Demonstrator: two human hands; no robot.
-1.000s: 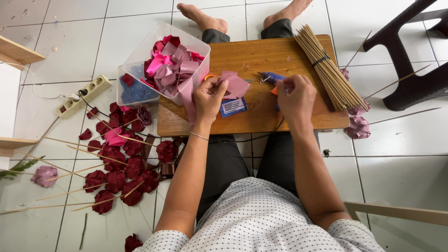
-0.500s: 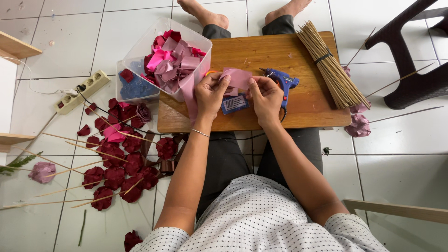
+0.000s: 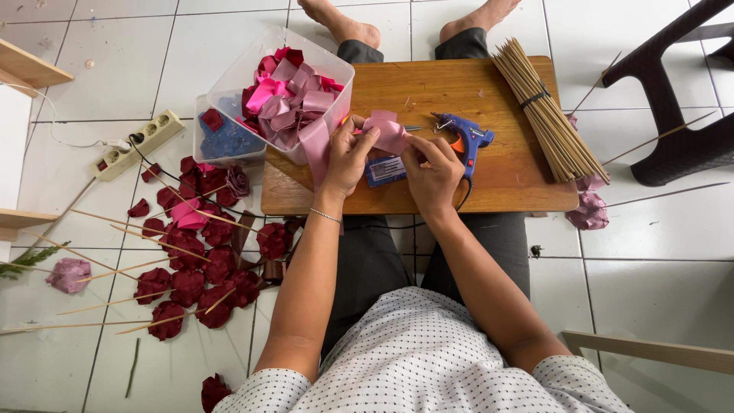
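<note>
My left hand [image 3: 348, 157] and my right hand [image 3: 432, 172] are together over a small wooden board [image 3: 505, 172] on my lap. Both pinch a folded piece of pink ribbon [image 3: 388, 131]. A blue glue gun [image 3: 468, 139] lies on the board just right of my right hand. Under my hands sits a small blue and white packet [image 3: 384, 170]. A clear plastic box [image 3: 294, 88] of pink and dark red ribbon pieces stands at the board's left end, beside my left hand.
A tied bundle of bamboo sticks [image 3: 544, 111] lies on the board's right side. Several dark red ribbon roses on sticks [image 3: 195, 264] cover the tiled floor at left, near a power strip [image 3: 136, 145]. A dark chair leg [image 3: 673, 115] stands at right. Bare feet [image 3: 344, 23] are beyond the board.
My right hand has put the glue gun down on the board and come left to the pink ribbon, which both hands now hold.
</note>
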